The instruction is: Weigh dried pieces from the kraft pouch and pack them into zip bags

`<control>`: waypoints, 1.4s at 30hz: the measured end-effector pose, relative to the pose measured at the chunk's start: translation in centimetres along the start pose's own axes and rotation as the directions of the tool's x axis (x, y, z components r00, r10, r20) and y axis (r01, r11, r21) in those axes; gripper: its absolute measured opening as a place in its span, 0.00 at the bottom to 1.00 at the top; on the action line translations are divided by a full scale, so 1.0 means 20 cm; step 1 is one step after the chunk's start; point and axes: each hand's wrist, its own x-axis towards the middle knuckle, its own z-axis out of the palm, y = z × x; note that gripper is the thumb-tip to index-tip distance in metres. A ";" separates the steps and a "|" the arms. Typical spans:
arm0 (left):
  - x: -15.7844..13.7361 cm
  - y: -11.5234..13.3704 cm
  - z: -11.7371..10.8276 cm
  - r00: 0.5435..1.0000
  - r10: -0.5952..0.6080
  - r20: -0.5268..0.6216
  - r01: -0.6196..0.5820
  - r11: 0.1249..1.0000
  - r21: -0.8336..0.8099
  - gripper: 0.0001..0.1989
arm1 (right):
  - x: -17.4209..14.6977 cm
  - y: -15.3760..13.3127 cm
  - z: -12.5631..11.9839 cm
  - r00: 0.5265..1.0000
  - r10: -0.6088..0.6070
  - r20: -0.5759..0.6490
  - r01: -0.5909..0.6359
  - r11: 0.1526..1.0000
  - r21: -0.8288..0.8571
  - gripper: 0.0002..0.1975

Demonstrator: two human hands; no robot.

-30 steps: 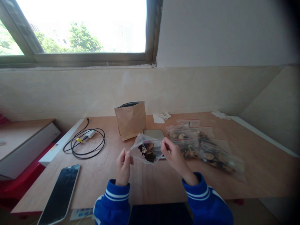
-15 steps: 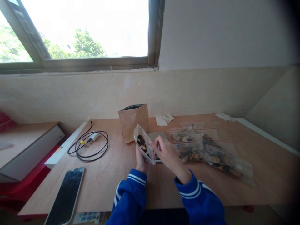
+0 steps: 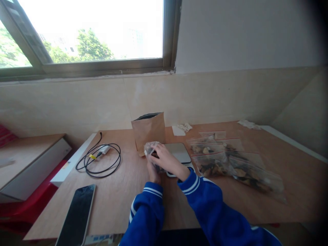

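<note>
A clear zip bag [image 3: 151, 147] of dark and tan dried slices is held over the middle of the table. My left hand [image 3: 153, 173] wraps round it from below and the left. My right hand [image 3: 169, 159] lies across the bag's top with its fingers curled on the crumpled plastic, hiding most of the contents. Just behind stands an open brown paper pouch [image 3: 147, 131], upright. A flat kitchen scale [image 3: 180, 152] sits to the right, partly covered by my right hand and wrist.
Several filled zip bags [image 3: 212, 167] lie on the right of the table. A coiled black cable [image 3: 119, 160] with a white adapter [image 3: 104, 149] and a phone [image 3: 77, 215] are on the left. Crumpled white tissue [image 3: 185, 127] lies near the wall.
My right hand has moved left from the bag's right edge onto its top. The bag's opening, spread wide before, is now crumpled and covered. The view has shifted slightly.
</note>
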 end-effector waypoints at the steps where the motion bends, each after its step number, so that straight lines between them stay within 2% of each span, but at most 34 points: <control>1: 0.01 0.00 -0.01 0.999 0.040 -0.012 -0.039 0.998 0.046 0.17 | 0.01 0.00 0.01 1.000 -0.005 0.015 0.006 0.999 -0.039 0.15; 4: 0.03 -0.01 -0.04 0.986 0.166 -0.011 -0.161 0.967 0.197 0.14 | 0.04 0.02 0.02 0.999 0.001 0.046 0.004 0.994 -0.108 0.14; 8: 0.04 -0.02 -0.06 0.984 0.179 -0.012 -0.167 0.936 0.311 0.11 | 0.06 0.07 0.04 0.997 0.000 0.080 0.005 0.998 -0.069 0.13; 14: 0.04 -0.01 -0.05 0.971 0.239 -0.029 -0.216 0.918 0.334 0.10 | 0.02 0.10 0.06 0.997 -0.011 0.082 0.011 1.000 0.005 0.15; 18: 0.02 0.02 -0.01 0.969 0.236 -0.071 -0.196 0.913 0.357 0.11 | 0.00 0.07 0.05 0.987 -0.048 0.155 0.049 0.999 -0.003 0.13; 22: 0.01 0.05 -0.01 0.973 0.213 -0.089 -0.167 0.915 0.368 0.10 | 0.00 0.06 0.03 0.990 0.030 0.140 -0.034 0.999 0.024 0.07; 27: 0.03 0.03 -0.03 0.986 0.125 -0.109 -0.090 0.957 0.276 0.12 | 0.00 0.08 -0.02 0.988 0.154 0.017 -0.154 0.975 0.161 0.09; 32: 0.06 0.01 -0.04 0.992 0.038 -0.120 -0.021 0.990 0.138 0.17 | 0.00 0.12 -0.04 0.985 0.160 -0.060 -0.139 0.956 0.259 0.08; 39: 0.03 0.04 -0.03 0.997 -0.053 -0.056 0.053 0.999 0.008 0.17 | -0.02 0.13 -0.08 0.994 0.096 0.060 -0.109 0.954 0.280 0.08; 42: 0.03 0.05 -0.02 0.998 -0.046 -0.054 0.046 0.999 0.001 0.18 | -0.04 0.12 -0.07 0.997 0.043 0.061 -0.061 0.940 0.335 0.10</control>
